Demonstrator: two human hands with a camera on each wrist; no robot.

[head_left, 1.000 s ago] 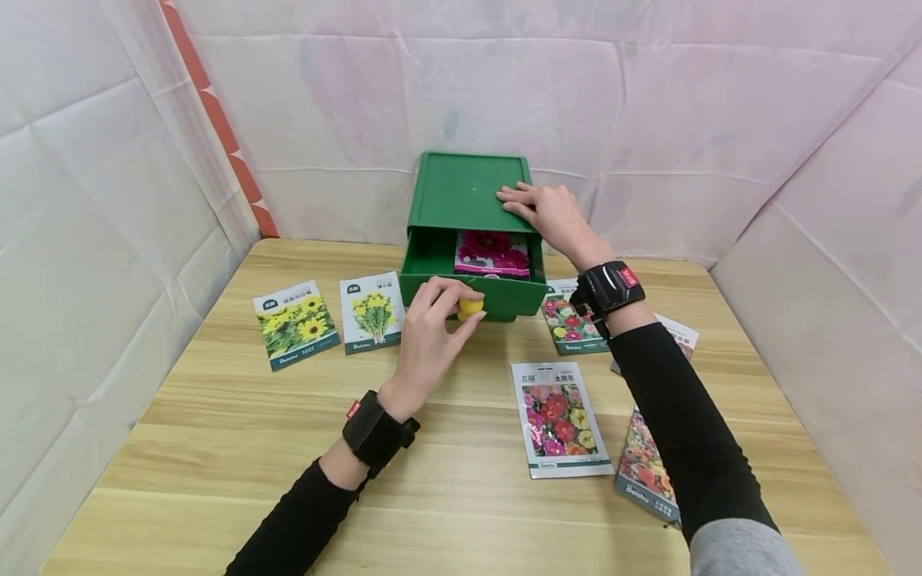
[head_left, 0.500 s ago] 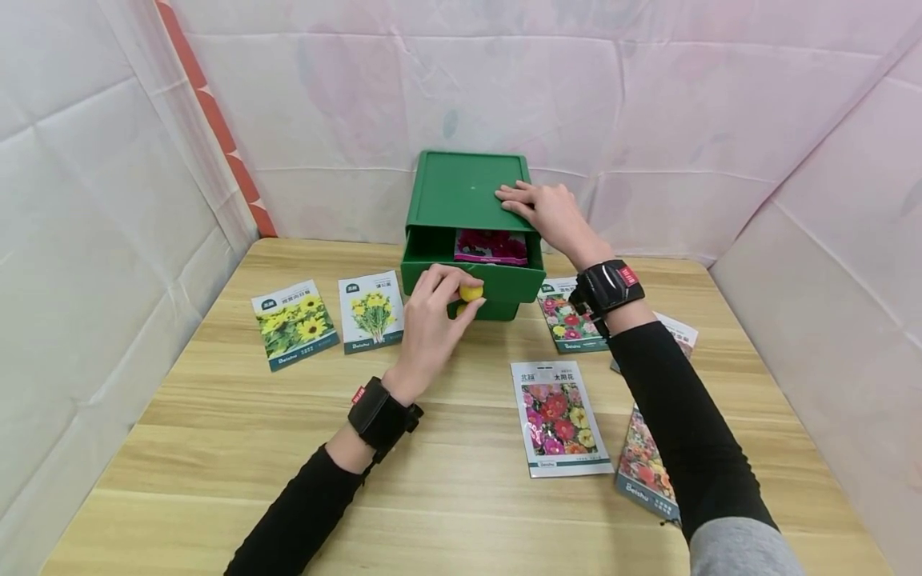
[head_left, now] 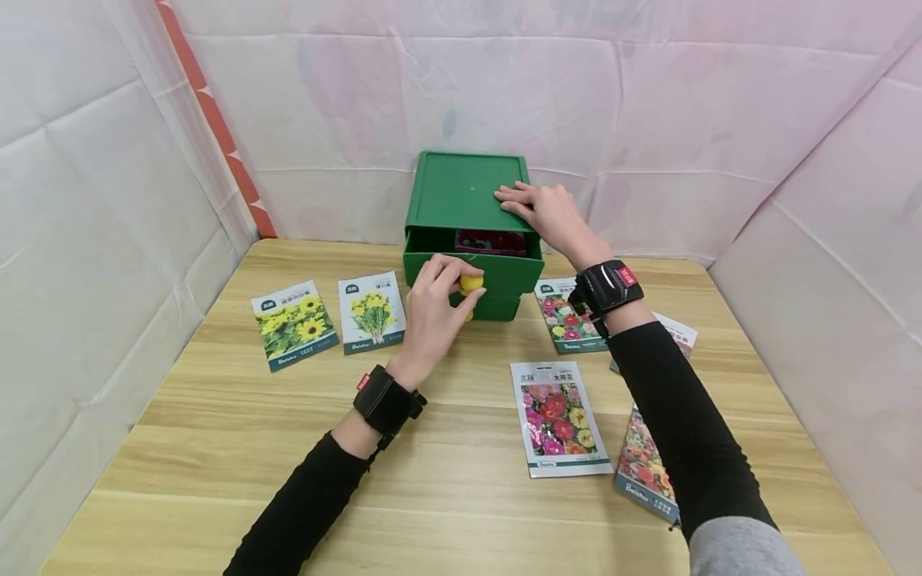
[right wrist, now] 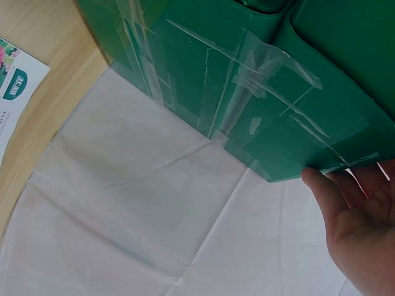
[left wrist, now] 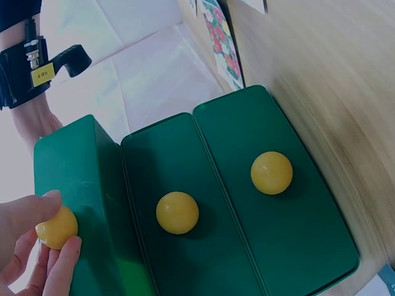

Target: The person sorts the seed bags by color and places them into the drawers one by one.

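Wood-grain laminate covers the desk (head_left: 216, 448). Nearest its front edge, right of centre, a red-flower seed packet (head_left: 559, 418) lies flat. Another packet (head_left: 643, 464) lies toward the front right corner, partly hidden under the right sleeve. Further back on the left side, a sunflower packet (head_left: 294, 323) and a yellow-flower packet (head_left: 370, 311) lie just beside each other. On the right, a mixed-flower packet (head_left: 565, 318) lies just beside the cabinet base, partly covered by the right wrist.

The left hand (head_left: 432, 308) reaches to the front of the top drawer (head_left: 504, 274). Its thumb and fingers are curled and pinch the yellow knob (head_left: 471, 282); the left wrist view confirms this grip on the knob (left wrist: 57, 227). In that view two lower drawers each carry a free yellow knob, one at the middle drawer (left wrist: 177, 212) and one at the bottom drawer (left wrist: 271, 172).

The green drawer cabinet (head_left: 468, 192) stands at the centre of the desk's far edge, against the white backdrop (head_left: 648, 120). Its top drawer is out by a narrow gap, and a dark pink packet (head_left: 490, 241) shows inside it.

The right hand (head_left: 543, 210) rests flat on the cabinet top at its right front edge, fingers straight, gripping nothing.
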